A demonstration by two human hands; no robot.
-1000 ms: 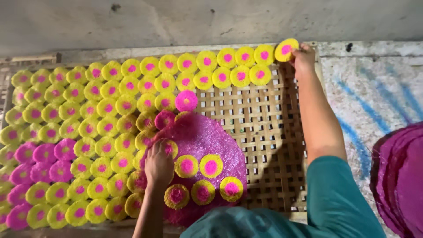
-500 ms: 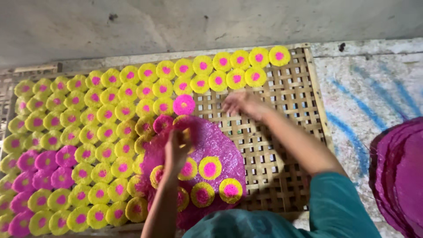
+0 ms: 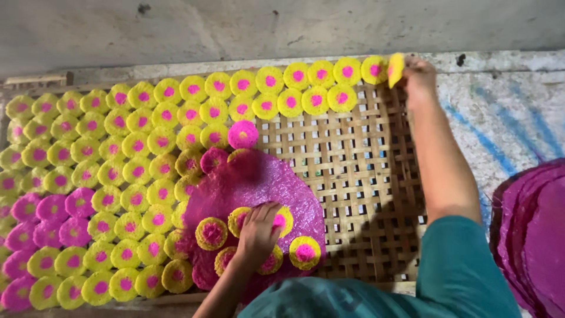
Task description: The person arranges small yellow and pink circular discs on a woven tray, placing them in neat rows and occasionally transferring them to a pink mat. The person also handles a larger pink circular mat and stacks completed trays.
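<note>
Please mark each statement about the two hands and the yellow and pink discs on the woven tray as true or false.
1. The right hand holds a yellow disc at the far right corner of the woven tray. True.
2. The left hand is lifted high above the tray and touches nothing. False: it rests on small discs that lie on the large pink sheet.
3. The discs cover the whole tray. False: the right part of the tray is bare weave.
4. Most discs are yellow with a pink centre. True.
5. A stack of large pink sheets lies at the right edge of the picture. True.
</note>
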